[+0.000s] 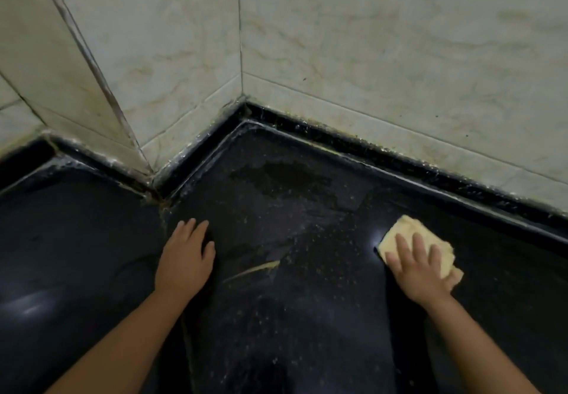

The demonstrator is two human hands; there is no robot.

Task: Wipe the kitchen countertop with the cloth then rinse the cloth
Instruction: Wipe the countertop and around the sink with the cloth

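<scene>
Wiping the dark counter: grime may get smeared, not lifted.

From my remote seat, going left to right: the left hand [184, 255] lies released, fingers straight and flat on the glossy black speckled stone countertop [76, 240], bracing near the pale marbled wall tiles [153, 55] at the jutting corner. Just right of it I see a thin yellowish streak [255, 269], crumb-like specks and a dull wet patch [282, 175] farther back. On the right, the right hand [418, 270] presses the folded pale yellow cloth [412, 234] flat with spread fingers, close to the far raised black edge. I judge the risks to be these: the damp stone lets the bracing palm slip, and one loaded cloth drags the specks into the dirty grout seam.
</scene>
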